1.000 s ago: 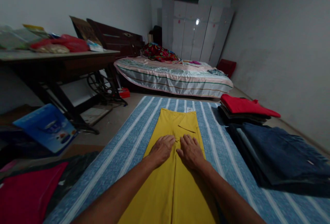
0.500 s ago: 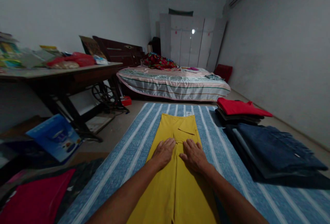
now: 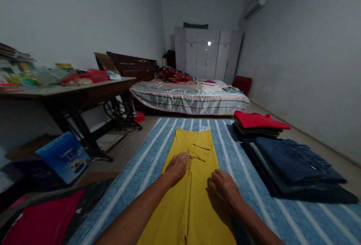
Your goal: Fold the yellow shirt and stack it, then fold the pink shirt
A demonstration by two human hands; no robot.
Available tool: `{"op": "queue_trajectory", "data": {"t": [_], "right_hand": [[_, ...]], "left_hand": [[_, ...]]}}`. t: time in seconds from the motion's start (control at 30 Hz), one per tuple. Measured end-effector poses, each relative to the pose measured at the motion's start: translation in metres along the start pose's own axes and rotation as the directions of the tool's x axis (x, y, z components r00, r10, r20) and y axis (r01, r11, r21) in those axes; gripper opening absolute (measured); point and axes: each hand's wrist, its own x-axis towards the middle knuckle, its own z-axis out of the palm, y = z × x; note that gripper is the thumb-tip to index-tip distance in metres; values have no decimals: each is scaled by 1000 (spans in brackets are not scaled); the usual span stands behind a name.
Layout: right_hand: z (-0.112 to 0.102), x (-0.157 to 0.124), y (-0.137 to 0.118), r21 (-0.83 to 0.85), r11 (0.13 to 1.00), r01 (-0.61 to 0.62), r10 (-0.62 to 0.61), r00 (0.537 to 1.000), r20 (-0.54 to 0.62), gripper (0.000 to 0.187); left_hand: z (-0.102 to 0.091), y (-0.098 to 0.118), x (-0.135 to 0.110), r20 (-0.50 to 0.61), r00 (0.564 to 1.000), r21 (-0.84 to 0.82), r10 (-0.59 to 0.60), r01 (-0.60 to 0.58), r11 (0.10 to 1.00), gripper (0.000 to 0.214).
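Yellow trousers lie lengthwise on a blue striped cloth, waistband at the far end and legs running toward me. My left hand rests on the upper left part of the trousers, fingers stretched out over the fabric. Over the right edge of the trousers is my right hand, its fingers extended and casting a shadow; whether it touches the fabric I cannot tell. Neither hand grips anything. Some creases cross the trousers near the left fingertips.
At right are a pile of folded dark jeans and a stack topped by a red garment. A bed stands beyond. A sewing-machine table, a blue box and a pinkish-red cloth are on the left.
My right hand has moved right and toward me, from the middle of the trousers to their right edge. My left hand stays in nearly the same place. The camera view has tilted up slightly.
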Motion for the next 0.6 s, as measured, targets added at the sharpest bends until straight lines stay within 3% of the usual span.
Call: {"op": "queue_trajectory", "data": {"t": [0.13, 0.3, 0.5, 0.6], "right_hand": [[7, 0, 5, -1, 1000, 1, -1, 1000, -13, 13], [12, 34, 6, -52, 998, -23, 24, 999, 22, 15], [15, 85, 11, -175, 968, -180, 195, 978, 76, 18], [22, 96, 19, -163, 978, -131, 144, 987, 71, 18]], "left_hand": [[-6, 0, 9, -85, 996, -39, 0, -3, 999, 36], [-9, 16, 20, -8, 1000, -36, 17, -17, 999, 27], [7, 15, 14, 27, 999, -38, -33, 34, 999, 37], [16, 11, 10, 16, 999, -51, -45, 45, 998, 39]]}}
